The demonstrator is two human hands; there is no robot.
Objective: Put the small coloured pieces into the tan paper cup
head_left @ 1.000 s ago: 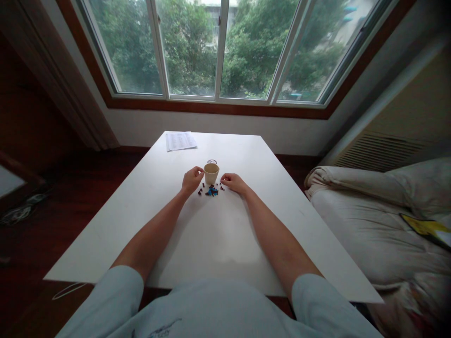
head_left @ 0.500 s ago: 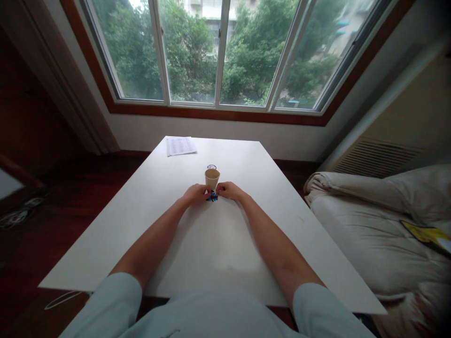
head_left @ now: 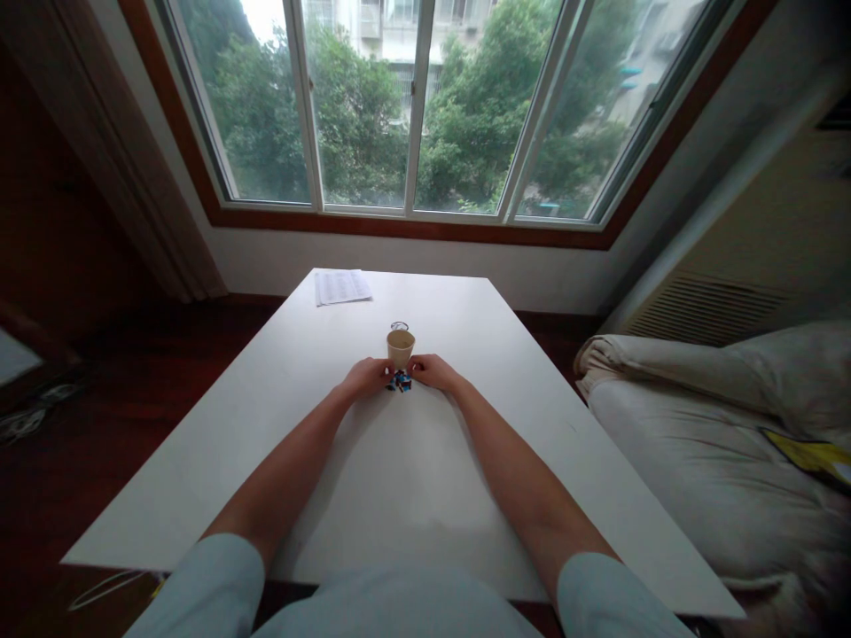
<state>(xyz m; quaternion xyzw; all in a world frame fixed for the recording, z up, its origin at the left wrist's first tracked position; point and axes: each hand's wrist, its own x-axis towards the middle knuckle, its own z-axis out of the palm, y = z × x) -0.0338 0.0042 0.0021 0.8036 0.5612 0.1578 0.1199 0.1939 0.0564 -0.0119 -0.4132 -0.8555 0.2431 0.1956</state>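
Observation:
A tan paper cup [head_left: 400, 349] stands upright on the white table [head_left: 399, 478]. Just in front of its base lies a small cluster of blue, dark and white pieces [head_left: 402, 381], too small for me to name. My left hand [head_left: 365, 377] rests at the left of the cup and cluster, fingers curled inward, the fingertips at the pieces. From the right, my right hand [head_left: 432, 370] reaches in with thumb and fingers pinched together close to the cup's base. Whatever either pinch holds is too small to make out. Behind the cup sits a small clear item with a dark rim [head_left: 399, 326], partly hidden.
Printed paper sheets [head_left: 342, 287] lie at the table's far left corner. A wide window [head_left: 412, 106] is beyond the far edge. On the right stands a pale padded sofa [head_left: 705, 461] with a yellow item [head_left: 811, 454] on it. A curtain [head_left: 126, 159] hangs at the left.
The view has tilted up a little, so the table sits lower in the picture. Both hands stay beside the cup, with small finger shifts; more of the small pieces shows between them.

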